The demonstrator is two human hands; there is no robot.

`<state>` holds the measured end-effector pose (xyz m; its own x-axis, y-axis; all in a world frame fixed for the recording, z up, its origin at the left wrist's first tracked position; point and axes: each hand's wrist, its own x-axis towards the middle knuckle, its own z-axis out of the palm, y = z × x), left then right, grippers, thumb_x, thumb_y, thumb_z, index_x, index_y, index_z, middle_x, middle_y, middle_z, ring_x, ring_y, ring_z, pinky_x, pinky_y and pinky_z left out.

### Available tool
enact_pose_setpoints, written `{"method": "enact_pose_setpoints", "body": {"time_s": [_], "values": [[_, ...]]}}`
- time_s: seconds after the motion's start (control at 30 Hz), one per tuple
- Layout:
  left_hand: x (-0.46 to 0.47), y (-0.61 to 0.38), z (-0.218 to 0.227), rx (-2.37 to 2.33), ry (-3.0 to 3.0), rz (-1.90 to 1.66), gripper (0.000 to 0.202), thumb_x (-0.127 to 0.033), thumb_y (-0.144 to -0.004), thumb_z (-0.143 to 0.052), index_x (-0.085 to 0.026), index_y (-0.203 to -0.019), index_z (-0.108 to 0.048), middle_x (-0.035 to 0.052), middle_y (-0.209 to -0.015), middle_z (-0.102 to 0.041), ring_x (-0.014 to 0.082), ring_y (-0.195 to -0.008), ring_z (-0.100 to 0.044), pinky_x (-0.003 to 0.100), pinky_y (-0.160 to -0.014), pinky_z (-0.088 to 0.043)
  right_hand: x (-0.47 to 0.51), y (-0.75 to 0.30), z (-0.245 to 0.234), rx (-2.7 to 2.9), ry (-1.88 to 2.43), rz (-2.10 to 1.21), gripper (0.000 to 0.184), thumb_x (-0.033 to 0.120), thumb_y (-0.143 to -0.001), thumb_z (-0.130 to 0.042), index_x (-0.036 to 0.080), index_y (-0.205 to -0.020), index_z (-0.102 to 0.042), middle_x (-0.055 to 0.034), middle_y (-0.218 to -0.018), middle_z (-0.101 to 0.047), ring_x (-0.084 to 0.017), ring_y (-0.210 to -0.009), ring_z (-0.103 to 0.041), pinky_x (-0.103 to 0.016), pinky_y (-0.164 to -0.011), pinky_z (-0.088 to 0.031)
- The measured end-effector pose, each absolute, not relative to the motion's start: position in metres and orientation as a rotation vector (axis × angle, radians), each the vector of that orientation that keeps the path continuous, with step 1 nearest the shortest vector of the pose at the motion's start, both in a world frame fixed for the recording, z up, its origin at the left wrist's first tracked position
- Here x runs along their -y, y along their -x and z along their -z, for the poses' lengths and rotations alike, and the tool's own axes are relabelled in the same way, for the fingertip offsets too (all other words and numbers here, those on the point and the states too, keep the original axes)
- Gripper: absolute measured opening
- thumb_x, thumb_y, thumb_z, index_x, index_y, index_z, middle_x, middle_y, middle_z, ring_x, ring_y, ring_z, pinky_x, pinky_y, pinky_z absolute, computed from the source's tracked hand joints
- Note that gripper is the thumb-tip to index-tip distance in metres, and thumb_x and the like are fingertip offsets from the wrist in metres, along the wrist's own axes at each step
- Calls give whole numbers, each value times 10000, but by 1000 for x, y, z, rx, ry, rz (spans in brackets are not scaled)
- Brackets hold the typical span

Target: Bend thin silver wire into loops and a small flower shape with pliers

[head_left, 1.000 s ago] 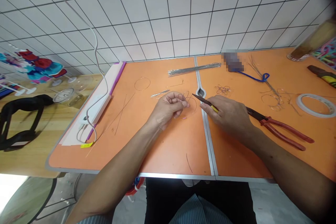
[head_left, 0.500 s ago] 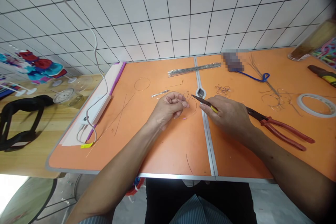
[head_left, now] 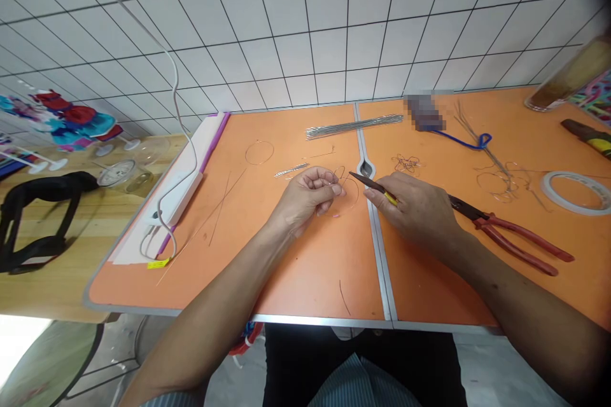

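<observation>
**Left of the table seam: thin wire pinched, pliers tip at it**

Just left of the metal seam [head_left: 377,235] that divides the orange table [head_left: 267,254], the left hand [head_left: 308,196] rests on the surface with its fingertips closed on a thin wire loop [head_left: 356,191]. The curve of the loop bulges toward the seam and lies close to the tabletop.

Right of the seam, the right hand [head_left: 416,211] is clenched around yellow-handled pointed pliers [head_left: 366,182]. Their long axis slants across the seam, and the dark tip points up and left at the loop. Whether the tip touches the wire is too fine to tell.

The wire looks very light and springy. It probably bends at a slight squeeze and is easily kinked, so the safest hold is a fingertip pinch close to the spot being worked. The pliers look stiff and slim, best held by the handles.

Farther right of the seam lie red-handled pliers [head_left: 518,240], a small wire tangle [head_left: 405,163] and a tape roll [head_left: 575,192]. A bundle of straight wires [head_left: 353,126] lies across the seam's far end.
</observation>
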<state>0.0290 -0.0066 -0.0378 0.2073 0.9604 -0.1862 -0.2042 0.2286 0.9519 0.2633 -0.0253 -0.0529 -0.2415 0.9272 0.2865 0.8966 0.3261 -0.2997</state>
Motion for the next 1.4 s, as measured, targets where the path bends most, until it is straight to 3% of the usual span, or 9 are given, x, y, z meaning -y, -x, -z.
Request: {"method": "enact_pose_setpoints", "body": {"time_s": [0.6, 1.03, 1.4], "values": [[6, -27, 41, -999, -973, -1015, 336, -219, -685, -939, -170, -871, -663, 35, -775, -770, 50, -461, -482, 201, -433, -311, 27, -262, 49, 2190, 1659, -150, 492, 607, -1116, -472, 223, -904, -694, -40, -827, -703, -191, -732, -604, -319, -605, -251], [2, -23, 48, -865, -862, -1002, 375, -247, -746, -952, -169, -898, -618, 98, -981, -851, 36, -440, -516, 191, -421, -361, 29, -259, 41, 2188, 1698, -379, 545, 635, -1087, -465, 230, -724, -502, -5, -683, -606, -180, -665, -520, -327, -615, -276], [2, -25, 49, -886, -853, -1026, 361, -231, -719, -957, -163, -874, -638, 75, -914, -834, 42, -453, -544, 186, -417, -375, 29, -258, 46, 2213, 1709, -310, 514, 606, -1079, -504, 229, -732, -555, -14, -714, -632, -185, -685, -547, -332, -603, -263]]}}
